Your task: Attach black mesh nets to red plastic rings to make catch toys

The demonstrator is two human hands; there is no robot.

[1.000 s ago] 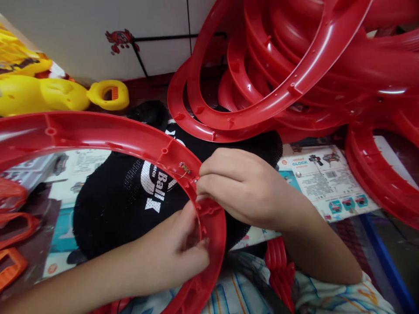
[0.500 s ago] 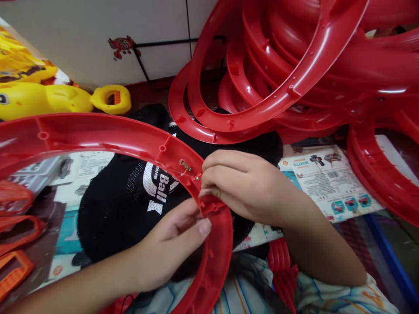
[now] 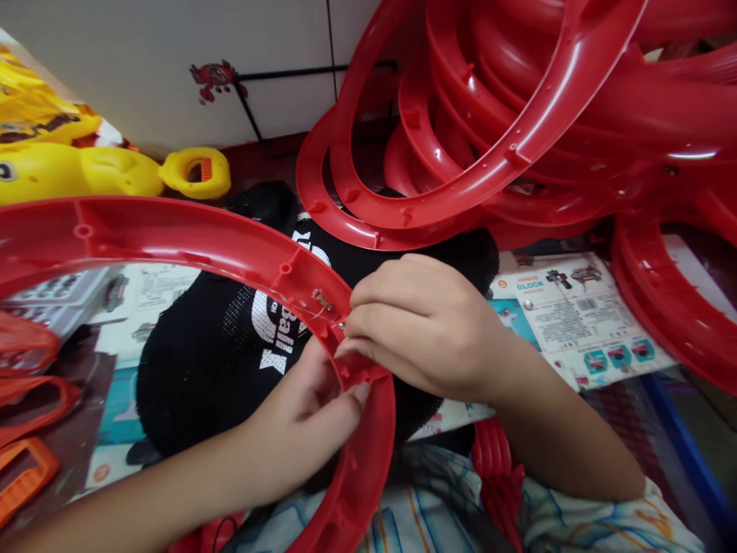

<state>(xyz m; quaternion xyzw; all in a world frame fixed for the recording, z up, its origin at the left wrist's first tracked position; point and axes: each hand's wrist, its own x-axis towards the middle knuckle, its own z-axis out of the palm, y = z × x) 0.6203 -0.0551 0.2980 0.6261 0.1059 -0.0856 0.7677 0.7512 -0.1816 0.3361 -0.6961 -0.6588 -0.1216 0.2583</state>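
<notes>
A large red plastic ring (image 3: 190,238), its ribbed hollow side facing up, lies across my lap and the black cloth. My left hand (image 3: 293,438) grips its inner rim, thumb on top and fingers underneath. Bent over the hollow channel, my right hand (image 3: 423,322) has its fingertips pinched together beside a small silvery metal piece. What sits between those fingertips is hidden. Just left of them, a tiny component with thin wires (image 3: 322,299) rests inside the channel.
Many red rings (image 3: 477,177) are piled at the back right. Printed cardboard (image 3: 576,322) and a black cloth with white lettering (image 3: 196,384) lie underneath. Yellow plastic toy parts (image 3: 120,170) are at the back left, orange frames (image 3: 26,476) at the left edge.
The ring's near-right part has shifted slightly left, and both hands have gone with it. My right fingertips have moved a little left along the channel and now partly cover the silvery piece.
</notes>
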